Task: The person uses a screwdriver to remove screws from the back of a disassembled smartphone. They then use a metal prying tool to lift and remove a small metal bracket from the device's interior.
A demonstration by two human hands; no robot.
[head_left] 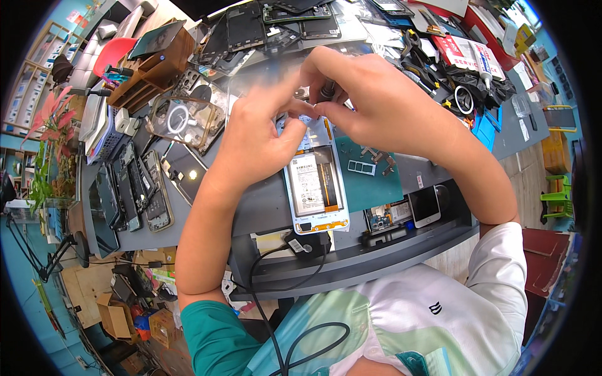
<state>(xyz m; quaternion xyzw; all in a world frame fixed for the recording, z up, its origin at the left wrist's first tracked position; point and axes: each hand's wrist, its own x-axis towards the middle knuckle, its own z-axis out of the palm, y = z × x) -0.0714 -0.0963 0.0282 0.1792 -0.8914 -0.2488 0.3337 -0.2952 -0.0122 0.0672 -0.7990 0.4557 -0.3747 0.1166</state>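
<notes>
An opened phone with a light blue frame lies in front of me, its white-labelled battery and orange flex strips exposed. Over its upper end, my left hand is curled, thumb at the phone's left edge; its fingers are partly blurred, and anything between them is hidden. My right hand is closed on a dark, ridged handle that looks like a screwdriver; its tip is hidden. Both hands' fingertips meet above the phone. To the right, a SIM tray and small metal parts lie on a green mat.
Dismantled phones and a clear case occupy the left side. Phone panels are heaped at the back; pliers and tools lie back right. Below the tabletop, an open drawer holds a white phone and a cabled black adapter.
</notes>
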